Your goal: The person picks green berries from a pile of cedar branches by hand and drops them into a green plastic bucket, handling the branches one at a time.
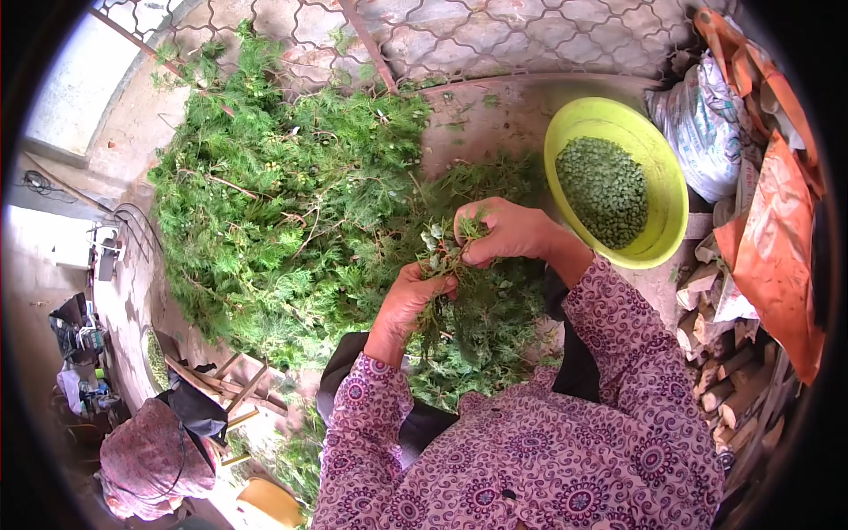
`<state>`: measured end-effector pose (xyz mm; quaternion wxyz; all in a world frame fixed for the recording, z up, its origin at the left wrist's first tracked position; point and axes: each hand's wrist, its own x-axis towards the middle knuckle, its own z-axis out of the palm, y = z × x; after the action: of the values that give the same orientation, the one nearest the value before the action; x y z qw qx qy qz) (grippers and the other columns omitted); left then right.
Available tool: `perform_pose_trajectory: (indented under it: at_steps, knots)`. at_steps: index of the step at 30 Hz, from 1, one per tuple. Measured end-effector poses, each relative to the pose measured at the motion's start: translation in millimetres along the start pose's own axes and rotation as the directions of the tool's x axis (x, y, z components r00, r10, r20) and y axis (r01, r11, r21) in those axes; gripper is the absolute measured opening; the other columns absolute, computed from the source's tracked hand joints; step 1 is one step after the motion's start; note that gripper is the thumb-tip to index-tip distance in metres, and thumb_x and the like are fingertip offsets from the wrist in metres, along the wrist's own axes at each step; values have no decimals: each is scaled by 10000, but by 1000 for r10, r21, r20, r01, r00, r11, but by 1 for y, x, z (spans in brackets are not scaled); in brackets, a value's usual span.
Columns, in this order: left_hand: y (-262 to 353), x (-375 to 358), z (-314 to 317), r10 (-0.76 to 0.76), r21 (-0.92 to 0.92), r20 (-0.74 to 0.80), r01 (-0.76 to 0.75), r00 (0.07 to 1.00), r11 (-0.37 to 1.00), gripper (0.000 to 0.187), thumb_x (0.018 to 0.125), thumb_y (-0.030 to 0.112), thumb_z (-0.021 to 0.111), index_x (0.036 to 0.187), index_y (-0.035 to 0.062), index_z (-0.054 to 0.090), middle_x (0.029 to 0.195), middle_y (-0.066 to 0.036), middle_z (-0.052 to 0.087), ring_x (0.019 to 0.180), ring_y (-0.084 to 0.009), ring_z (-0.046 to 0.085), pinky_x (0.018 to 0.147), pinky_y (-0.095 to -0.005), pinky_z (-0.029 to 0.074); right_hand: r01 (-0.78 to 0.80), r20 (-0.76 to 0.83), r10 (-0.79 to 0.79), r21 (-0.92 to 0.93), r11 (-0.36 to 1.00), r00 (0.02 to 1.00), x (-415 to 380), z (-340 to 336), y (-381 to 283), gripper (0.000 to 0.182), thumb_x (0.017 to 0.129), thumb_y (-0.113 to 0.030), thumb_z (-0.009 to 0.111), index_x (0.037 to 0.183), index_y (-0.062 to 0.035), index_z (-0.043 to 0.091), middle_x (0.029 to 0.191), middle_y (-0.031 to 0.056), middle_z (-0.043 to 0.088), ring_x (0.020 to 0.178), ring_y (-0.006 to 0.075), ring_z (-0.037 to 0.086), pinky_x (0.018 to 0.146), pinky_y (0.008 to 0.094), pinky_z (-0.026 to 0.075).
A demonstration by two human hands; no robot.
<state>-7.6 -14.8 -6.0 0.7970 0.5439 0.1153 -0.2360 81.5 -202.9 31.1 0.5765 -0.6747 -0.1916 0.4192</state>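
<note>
My left hand [408, 300] is closed around the lower stems of a leafy evergreen sprig [435, 243] that carries pale green cones. Close above it, my right hand [508, 234] pinches the same sprig between thumb and fingers, with green leaf tips poking out at the fingertips. Whether a single cone sits in that pinch is hidden. Under and beyond both hands spreads a large heap of cut evergreen branches [283, 212]. To the right of my right hand stands a yellow-green basin [667, 194], partly filled with small green cones [602, 190].
A wire lattice [530, 40] runs along the back. On the right are a white sack [702, 124], an orange sheet [777, 265] and stacked firewood [733, 389]. At lower left, another person [155, 459] in patterned clothing is near a wooden frame [243, 389] and a yellow container [269, 502].
</note>
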Motion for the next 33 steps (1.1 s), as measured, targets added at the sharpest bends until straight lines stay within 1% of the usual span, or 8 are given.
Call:
perform_pose_trajectory:
  at_steps: [4, 7, 10, 17, 21, 24, 28, 33]
  knots:
    - [-4, 4, -4, -44, -29, -1, 44, 999, 999, 224, 746, 32, 621, 967, 5, 596, 794, -33, 617, 679, -133, 570, 669, -266, 454, 66, -83, -92, -270, 961, 992, -2, -1, -3, 150, 669, -86, 620, 783, -31, 538, 665, 21, 555, 600, 86, 535, 563, 225, 440]
    - [-2, 6, -7, -34, 10, -30, 34, 999, 999, 279, 768, 38, 614, 1035, -13, 554, 931, -36, 605, 803, -116, 560, 748, -266, 442, 22, -21, -22, 14, 1000, 1000, -1, -5, 1, 151, 669, -93, 612, 788, -31, 542, 658, 30, 571, 565, 101, 553, 533, 221, 452]
    - [1, 8, -8, -58, 15, -101, 60, 993, 998, 327, 767, 47, 621, 1077, -14, 532, 970, -41, 601, 867, -117, 557, 789, -259, 433, -25, -95, 24, -5, 1000, 995, 1, -3, 8, 157, 669, -97, 609, 794, -27, 546, 625, 39, 569, 523, 105, 544, 497, 223, 445]
    - [8, 6, -12, 338, 144, -235, -312, 911, 939, 312, 773, 89, 640, 1064, 12, 562, 994, -72, 601, 903, -126, 554, 832, -257, 423, -104, -230, 107, 29, 994, 967, 2, -8, 5, 125, 670, -88, 601, 750, -3, 556, 625, 76, 588, 527, 137, 567, 513, 239, 477]
    - [5, 4, 3, 556, 450, -82, -467, 827, 762, 386, 691, 157, 730, 1018, 30, 568, 947, -70, 596, 883, -171, 559, 805, -286, 433, -117, -217, 135, 94, 989, 967, 3, -4, 0, 148, 682, -94, 600, 790, 2, 569, 649, 86, 594, 559, 149, 581, 530, 251, 492]
    - [2, 4, 8, 709, 932, 78, -304, 700, 198, 420, 544, 153, 769, 863, 31, 523, 818, -130, 554, 779, -305, 527, 715, -378, 409, -98, -169, 131, 195, 976, 977, 7, 7, 1, 148, 683, -93, 605, 788, 6, 573, 651, 79, 589, 567, 146, 578, 510, 257, 487]
    - [-3, 9, 2, 756, 934, 74, -312, 650, 176, 325, 600, 76, 705, 864, 41, 520, 831, -122, 567, 807, -301, 530, 718, -378, 417, -84, -59, 114, 377, 922, 992, 8, 21, 2, 128, 698, -87, 614, 791, -6, 580, 676, 64, 585, 584, 144, 575, 506, 260, 484]
    - [-11, 11, 0, 693, 746, -124, -394, 710, 537, 253, 629, -9, 626, 850, 71, 533, 785, -121, 584, 749, -314, 548, 716, -394, 429, -126, -16, 152, 478, 869, 988, 6, 25, 3, 134, 727, -60, 599, 845, -12, 557, 722, 52, 567, 597, 143, 578, 511, 262, 481]
